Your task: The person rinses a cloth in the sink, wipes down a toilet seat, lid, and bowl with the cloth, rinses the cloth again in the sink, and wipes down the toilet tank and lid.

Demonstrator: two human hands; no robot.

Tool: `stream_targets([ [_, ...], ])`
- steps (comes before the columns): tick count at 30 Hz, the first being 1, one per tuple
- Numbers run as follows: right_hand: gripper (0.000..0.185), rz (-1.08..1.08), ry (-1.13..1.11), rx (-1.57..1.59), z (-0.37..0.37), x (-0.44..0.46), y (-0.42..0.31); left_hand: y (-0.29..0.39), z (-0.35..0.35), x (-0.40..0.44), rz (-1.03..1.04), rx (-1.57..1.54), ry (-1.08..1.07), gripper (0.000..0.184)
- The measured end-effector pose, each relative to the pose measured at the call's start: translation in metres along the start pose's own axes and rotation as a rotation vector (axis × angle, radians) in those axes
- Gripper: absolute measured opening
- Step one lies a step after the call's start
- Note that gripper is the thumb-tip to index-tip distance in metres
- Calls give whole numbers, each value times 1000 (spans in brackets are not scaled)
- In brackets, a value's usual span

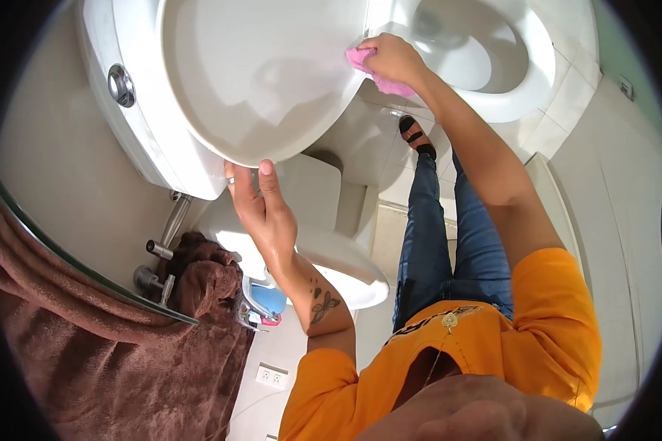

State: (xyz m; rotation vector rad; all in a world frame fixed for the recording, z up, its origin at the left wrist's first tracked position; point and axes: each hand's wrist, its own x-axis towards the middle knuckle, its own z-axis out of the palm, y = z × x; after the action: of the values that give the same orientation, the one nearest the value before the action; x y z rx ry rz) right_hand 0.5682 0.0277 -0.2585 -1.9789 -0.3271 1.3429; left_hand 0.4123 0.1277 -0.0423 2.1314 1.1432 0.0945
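A white toilet lid [250, 81] stands raised against the cistern [121, 121]. My left hand [265, 209] grips its rounded edge, thumb on the near face and the other fingers behind. In my right hand [393, 59] is a pink cloth [390, 84], bunched under the fingers and touching the side edge of the lid near the seat. Beyond that hand lies the toilet seat [541, 55], down around the open bowl. A ring shows on a left finger.
A white basin [353, 272] is below the left hand. Brown towels [125, 367] hang by a glass shelf [88, 264] and metal fittings [158, 283]. A blue item [268, 300] sits beside the left forearm. My sandalled foot [418, 137] is on the tiled floor [552, 136].
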Motion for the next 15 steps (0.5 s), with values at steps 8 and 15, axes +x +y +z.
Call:
stream_targets([
  [8,23,-109,-140,-82,53,-49,-14,-12,-2,-1,-48,-235,19,56],
  [15,34,-363,-252,250,40,-98,-73,-7,-2,2,-57,-354,-13,60],
])
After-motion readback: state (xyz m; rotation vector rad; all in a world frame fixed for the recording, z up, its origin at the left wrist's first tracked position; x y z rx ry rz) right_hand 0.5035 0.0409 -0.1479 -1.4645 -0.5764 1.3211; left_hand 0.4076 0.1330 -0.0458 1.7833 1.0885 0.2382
